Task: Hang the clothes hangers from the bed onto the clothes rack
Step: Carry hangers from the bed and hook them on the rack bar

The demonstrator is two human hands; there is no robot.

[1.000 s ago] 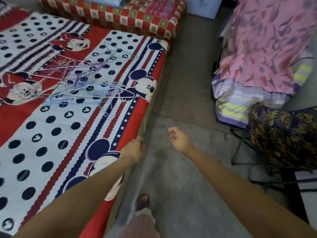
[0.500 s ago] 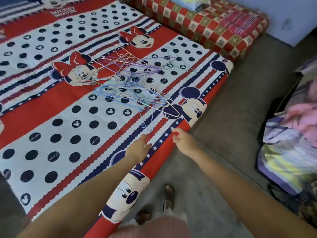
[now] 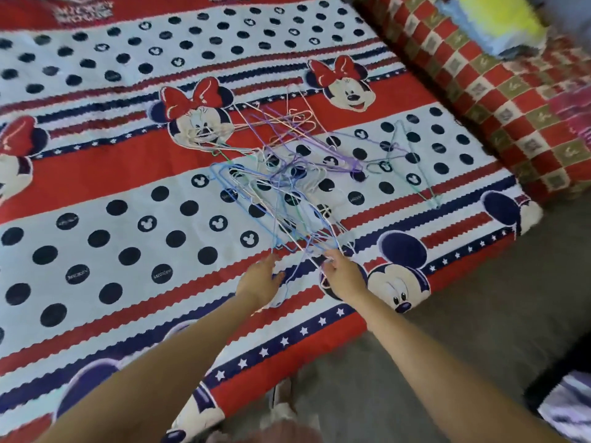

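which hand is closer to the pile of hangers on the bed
Right. The right hand touches the near edge of the wire hanger pile, fingers curled among the wires; the left hand is open just short of it.

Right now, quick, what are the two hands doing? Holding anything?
Left hand: open, fingers reaching to the near edge of the hanger pile, gripping nothing.
Right hand: fingers curled at the pile's near wires; an actual grip cannot be told.

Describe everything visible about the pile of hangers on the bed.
The pile of hangers is a tangled heap of thin wire-like hangers in blue, purple, white, orange and green, lying flat on the cartoon-print bed sheet. The right hand touches its near edge; whether it grips a hanger is unclear. The left hand reaches beside it, fingers extended.
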